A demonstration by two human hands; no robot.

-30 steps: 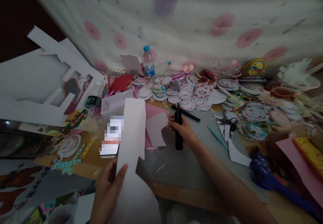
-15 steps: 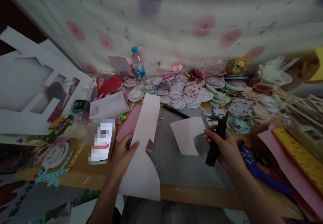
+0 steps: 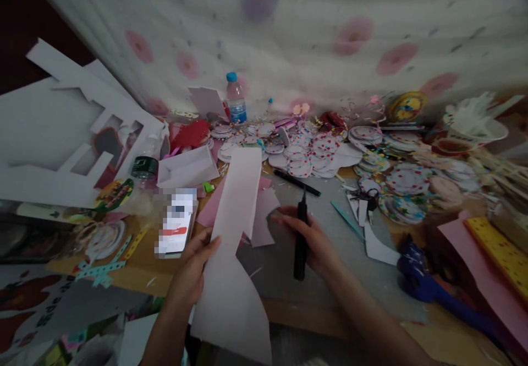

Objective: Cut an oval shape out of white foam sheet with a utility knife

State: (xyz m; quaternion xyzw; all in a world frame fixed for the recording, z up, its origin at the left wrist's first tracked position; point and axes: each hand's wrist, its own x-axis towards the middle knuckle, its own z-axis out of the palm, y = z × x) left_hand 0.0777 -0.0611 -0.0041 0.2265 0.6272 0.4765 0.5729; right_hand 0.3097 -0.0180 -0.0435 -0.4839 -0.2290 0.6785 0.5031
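Observation:
My left hand [image 3: 198, 264] grips the left edge of a long white paper piece [image 3: 237, 206], which has a notch on its right side and a wide curved lower end. In my right hand [image 3: 311, 239] is a black craft knife [image 3: 301, 245], held upright with its thin tip pointing up. Just left of that hand's fingertips lies a smaller pale paper piece [image 3: 264, 220], partly behind the long one. Pink paper [image 3: 210, 206] shows behind the long piece on its left. Beneath the right hand is a grey cutting mat [image 3: 284, 278].
Decorated paper discs [image 3: 299, 151] are piled at the back, near a water bottle [image 3: 236, 102]. A phone [image 3: 178, 223] lies to the left. A black pen [image 3: 297, 183], a white offcut [image 3: 377, 245] and blue-handled scissors [image 3: 416, 272] lie to the right.
My right hand has moved left with the knife, now closer to the long paper. The smaller pale piece has shifted left beside it. The view has turned slightly, uncovering an offcut on the right.

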